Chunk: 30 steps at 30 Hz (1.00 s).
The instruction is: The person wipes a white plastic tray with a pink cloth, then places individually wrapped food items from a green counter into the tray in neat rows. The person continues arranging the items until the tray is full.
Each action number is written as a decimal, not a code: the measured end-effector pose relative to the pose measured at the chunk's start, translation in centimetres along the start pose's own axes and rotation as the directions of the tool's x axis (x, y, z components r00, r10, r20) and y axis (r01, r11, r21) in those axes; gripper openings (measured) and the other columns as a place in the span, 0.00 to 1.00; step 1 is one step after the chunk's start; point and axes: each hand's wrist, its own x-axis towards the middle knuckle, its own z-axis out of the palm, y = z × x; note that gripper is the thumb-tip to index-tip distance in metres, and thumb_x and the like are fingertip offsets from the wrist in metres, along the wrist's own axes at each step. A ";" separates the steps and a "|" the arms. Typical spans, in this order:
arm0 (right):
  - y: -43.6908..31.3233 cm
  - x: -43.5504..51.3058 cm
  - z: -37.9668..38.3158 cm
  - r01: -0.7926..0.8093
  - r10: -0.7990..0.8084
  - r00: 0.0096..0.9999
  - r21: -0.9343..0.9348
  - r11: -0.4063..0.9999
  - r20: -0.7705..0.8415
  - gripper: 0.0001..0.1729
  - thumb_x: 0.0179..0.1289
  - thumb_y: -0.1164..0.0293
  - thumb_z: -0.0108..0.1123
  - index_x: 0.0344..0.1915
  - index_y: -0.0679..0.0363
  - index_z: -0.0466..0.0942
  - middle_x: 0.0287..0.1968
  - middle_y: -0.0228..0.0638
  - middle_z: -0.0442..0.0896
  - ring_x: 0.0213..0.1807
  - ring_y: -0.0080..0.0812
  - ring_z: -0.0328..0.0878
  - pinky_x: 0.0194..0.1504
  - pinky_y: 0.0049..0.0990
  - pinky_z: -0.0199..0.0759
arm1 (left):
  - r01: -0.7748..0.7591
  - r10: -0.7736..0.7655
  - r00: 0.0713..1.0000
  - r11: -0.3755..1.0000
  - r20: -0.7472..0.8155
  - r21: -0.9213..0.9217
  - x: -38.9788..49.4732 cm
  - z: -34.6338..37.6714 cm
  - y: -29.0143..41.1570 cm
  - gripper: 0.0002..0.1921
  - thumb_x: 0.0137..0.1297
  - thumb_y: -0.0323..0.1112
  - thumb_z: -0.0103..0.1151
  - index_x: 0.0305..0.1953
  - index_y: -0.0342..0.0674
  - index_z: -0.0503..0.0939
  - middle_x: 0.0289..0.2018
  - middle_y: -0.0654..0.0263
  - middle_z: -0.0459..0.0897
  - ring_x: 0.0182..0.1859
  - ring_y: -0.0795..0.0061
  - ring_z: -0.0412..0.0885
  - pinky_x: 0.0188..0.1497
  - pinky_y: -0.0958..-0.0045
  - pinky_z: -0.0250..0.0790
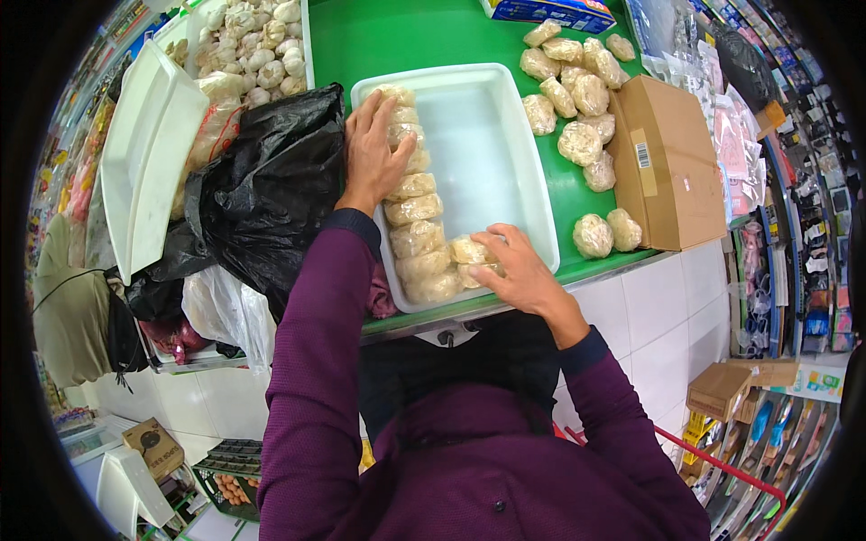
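A white plastic tray (477, 162) holds a row of plastic-wrapped pale round bundles (414, 209) along its left side. My left hand (376, 149) lies over the far end of this row, its fingers and thumb touching the wrapped bundles. Whether it grips one is not clear. At the tray's near edge, my right hand (517, 267) has its thumb and fingers around a pair of wrapped bundles (469, 250), just right of the row. The fingers partly cover that pair.
More wrapped bundles (580, 145) lie loose on the green counter (406, 34), beside a cardboard box (670, 162). A black plastic bag (277, 182), a tilted white tray (152, 155) and a bin of garlic bulbs (260, 51) are on the left.
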 end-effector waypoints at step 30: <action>12.9 -3.5 -10.0 -0.386 0.451 0.890 -0.626 0.677 -0.062 0.45 0.57 0.62 0.83 0.72 0.58 0.73 0.65 0.52 0.81 0.69 0.60 0.79 0.67 0.54 0.81 | -0.005 0.006 1.000 1.000 0.015 -0.028 0.3 -0.3 0.0 0.34 0.70 0.37 0.73 0.76 0.41 0.78 0.82 0.52 0.71 0.81 0.44 0.66 0.84 0.49 0.61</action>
